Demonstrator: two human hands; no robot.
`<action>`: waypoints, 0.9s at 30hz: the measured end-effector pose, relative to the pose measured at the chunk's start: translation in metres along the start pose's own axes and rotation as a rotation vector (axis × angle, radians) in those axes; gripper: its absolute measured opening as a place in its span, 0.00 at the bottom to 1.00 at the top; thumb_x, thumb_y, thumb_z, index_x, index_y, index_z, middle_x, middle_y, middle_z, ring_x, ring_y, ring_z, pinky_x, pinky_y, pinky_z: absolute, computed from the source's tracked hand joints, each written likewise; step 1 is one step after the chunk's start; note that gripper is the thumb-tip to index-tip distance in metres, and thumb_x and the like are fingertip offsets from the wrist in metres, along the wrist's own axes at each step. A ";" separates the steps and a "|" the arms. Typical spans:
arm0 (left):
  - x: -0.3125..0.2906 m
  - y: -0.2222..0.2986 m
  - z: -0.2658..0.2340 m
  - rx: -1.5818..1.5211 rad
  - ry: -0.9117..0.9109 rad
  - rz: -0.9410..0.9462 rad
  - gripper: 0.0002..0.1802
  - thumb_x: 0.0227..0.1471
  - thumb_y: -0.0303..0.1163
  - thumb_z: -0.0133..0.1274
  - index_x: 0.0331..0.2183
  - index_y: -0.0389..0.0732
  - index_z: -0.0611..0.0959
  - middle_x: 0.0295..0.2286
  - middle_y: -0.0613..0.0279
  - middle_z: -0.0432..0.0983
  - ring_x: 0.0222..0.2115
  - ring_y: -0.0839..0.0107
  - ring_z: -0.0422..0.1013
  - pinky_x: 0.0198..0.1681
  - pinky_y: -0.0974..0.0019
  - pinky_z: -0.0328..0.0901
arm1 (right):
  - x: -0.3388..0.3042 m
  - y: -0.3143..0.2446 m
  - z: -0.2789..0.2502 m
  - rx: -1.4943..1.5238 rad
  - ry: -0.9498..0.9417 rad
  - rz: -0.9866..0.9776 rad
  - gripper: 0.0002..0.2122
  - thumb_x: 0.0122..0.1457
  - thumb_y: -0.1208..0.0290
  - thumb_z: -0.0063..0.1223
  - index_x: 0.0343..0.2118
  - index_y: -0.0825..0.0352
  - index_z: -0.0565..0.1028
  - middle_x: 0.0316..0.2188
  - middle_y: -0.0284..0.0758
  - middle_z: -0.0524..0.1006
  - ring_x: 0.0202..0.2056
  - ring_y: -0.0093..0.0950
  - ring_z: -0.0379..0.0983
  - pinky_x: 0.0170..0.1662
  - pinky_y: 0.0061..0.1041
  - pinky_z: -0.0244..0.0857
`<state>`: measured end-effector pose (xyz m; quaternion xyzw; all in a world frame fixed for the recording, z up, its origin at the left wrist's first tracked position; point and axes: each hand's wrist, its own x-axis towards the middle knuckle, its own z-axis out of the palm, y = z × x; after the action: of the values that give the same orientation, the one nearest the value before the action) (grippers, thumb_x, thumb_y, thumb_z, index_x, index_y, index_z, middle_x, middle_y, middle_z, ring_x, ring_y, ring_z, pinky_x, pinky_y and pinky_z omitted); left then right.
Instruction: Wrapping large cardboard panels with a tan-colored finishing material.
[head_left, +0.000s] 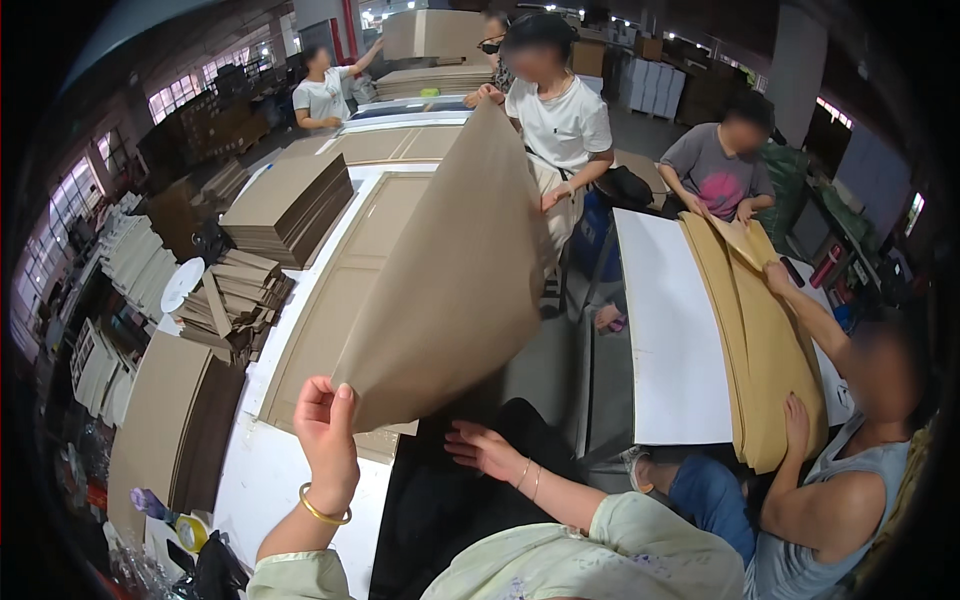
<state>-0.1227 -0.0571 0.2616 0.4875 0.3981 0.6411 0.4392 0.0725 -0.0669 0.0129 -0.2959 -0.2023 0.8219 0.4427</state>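
A large sheet of brown kraft paper (450, 260) hangs tilted in the air between me and a person in a white T-shirt. My left hand (328, 415) pinches its near corner between thumb and fingers. That person grips the far edge with one hand and has the other beside the sheet's right side. Just below the sheet's lower edge, my right hand (485, 449) is held out with fingers apart, touching nothing. Under the sheet, a flat cardboard panel with a bordered frame (318, 335) lies on the white table (262, 470).
Stacks of cardboard (285, 210) and small cardboard pieces (235, 300) stand along the table's left side, with a tape roll (190, 533) near me. At right, two people handle yellow-brown paper (755, 350) on a white table (670, 340). Other people work at the back.
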 end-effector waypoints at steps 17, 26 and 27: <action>0.018 -0.026 -0.029 -0.003 0.064 0.001 0.03 0.53 0.26 0.49 0.28 0.41 0.71 0.24 0.74 0.66 0.26 0.86 0.60 0.32 0.82 0.56 | -0.027 -0.002 -0.028 0.303 0.196 -0.198 0.18 0.59 0.65 0.48 0.51 0.64 0.64 0.48 0.32 0.69 0.50 0.26 0.64 0.54 0.31 0.58; 0.034 -0.052 -0.056 0.074 0.175 -0.088 0.05 0.54 0.30 0.49 0.27 0.42 0.71 0.23 0.73 0.66 0.25 0.85 0.59 0.31 0.80 0.56 | -0.053 -0.014 -0.030 0.184 0.333 -0.180 0.13 0.60 0.70 0.45 0.47 0.66 0.68 0.44 0.33 0.72 0.46 0.26 0.68 0.51 0.26 0.61; 0.036 -0.056 -0.060 0.076 0.179 -0.093 0.05 0.54 0.30 0.49 0.27 0.42 0.71 0.23 0.73 0.66 0.25 0.85 0.59 0.31 0.80 0.56 | -0.052 -0.014 -0.033 0.166 0.325 -0.187 0.13 0.60 0.70 0.45 0.47 0.67 0.68 0.43 0.33 0.72 0.46 0.26 0.68 0.50 0.26 0.61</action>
<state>-0.1764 -0.0110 0.2067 0.4257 0.4821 0.6451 0.4124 0.1256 -0.1014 0.0123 -0.3670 -0.0863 0.7325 0.5668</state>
